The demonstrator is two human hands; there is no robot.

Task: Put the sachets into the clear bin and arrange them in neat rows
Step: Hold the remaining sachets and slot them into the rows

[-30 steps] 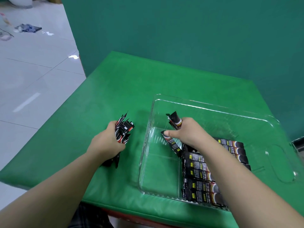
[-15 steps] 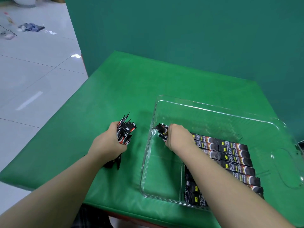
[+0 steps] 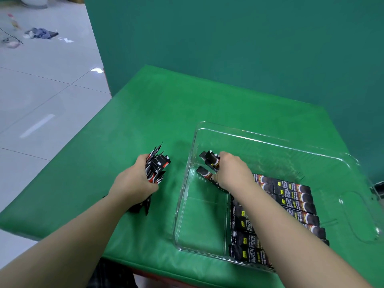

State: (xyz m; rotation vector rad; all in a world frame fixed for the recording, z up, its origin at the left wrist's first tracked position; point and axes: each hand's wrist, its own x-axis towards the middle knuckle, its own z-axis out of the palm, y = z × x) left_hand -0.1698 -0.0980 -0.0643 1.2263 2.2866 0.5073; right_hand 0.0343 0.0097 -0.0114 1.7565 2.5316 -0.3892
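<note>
A clear bin point(image 3: 188, 169) stands on the green table, right of centre. Rows of black sachets point(image 3: 291, 194) lie flat on its floor under and beside my right forearm. Inside the bin near its left wall, my right hand point(image 3: 232, 173) grips a few black sachets point(image 3: 211, 160), their ends sticking out to the left, and one more lies just below them. Left of the bin, my left hand point(image 3: 135, 181) holds a thick bundle of black and red sachets point(image 3: 156, 163) upright on the table.
The green table point(image 3: 145, 113) ends at a left edge with white tiled floor point(image 3: 41, 90) beyond it. A green wall point(image 3: 228, 38) rises right behind the table. Small litter point(image 3: 41, 34) lies on the floor far off at the top left.
My right hand has moved left along the bin floor toward the left wall, carrying its sachets. More of the laid rows shows behind it. The left hand and its bundle stay put.
</note>
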